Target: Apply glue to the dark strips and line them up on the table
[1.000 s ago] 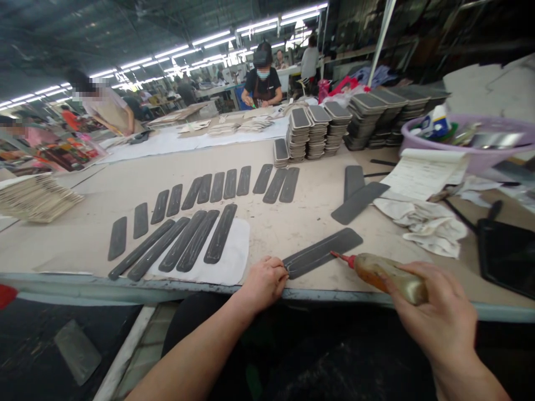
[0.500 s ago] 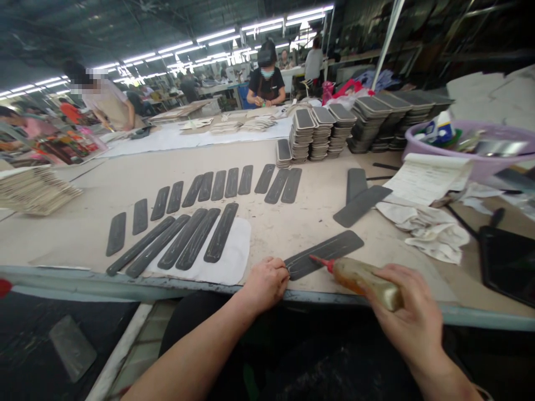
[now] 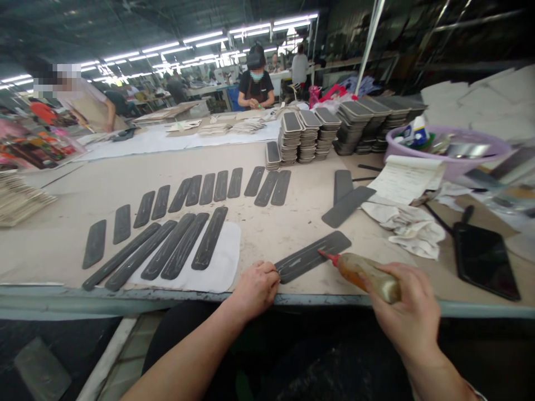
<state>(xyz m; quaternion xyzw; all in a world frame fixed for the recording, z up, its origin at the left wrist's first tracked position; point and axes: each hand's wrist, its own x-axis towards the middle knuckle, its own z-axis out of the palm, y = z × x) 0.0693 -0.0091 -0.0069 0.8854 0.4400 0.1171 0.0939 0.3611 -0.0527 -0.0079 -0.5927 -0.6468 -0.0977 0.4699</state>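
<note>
My right hand (image 3: 412, 303) is wrapped round a squeeze bottle (image 3: 368, 275) of yellowish, murky plastic with a red nozzle. The nozzle tip is over a dark grey rounded strip (image 3: 309, 257) that carries shiny lines of glue. At the strip's near left end, my left hand (image 3: 258, 287) grips the edge with bent fingers. To the left, several long dark strips (image 3: 211, 236) with glossy streaks lie partly on a white sheet (image 3: 228, 262). Shorter dark pieces (image 3: 207, 189) form a row behind them. Two unstreaked strips (image 3: 349, 206) overlap beyond the bottle.
Stacks of dark-topped pieces (image 3: 291, 139) stand at the back right, beside a purple basin (image 3: 455, 161). A crumpled white cloth (image 3: 407, 225), a paper pad (image 3: 407, 178) and a black tablet-like object (image 3: 485, 259) lie on the right. A masked co-worker (image 3: 256, 83) sits across the table.
The view has shifted, so the table's things sit further left. The bottle's nozzle has moved along the strip toward its far right end, and a glue line shows behind it. My left hand keeps its hold.
</note>
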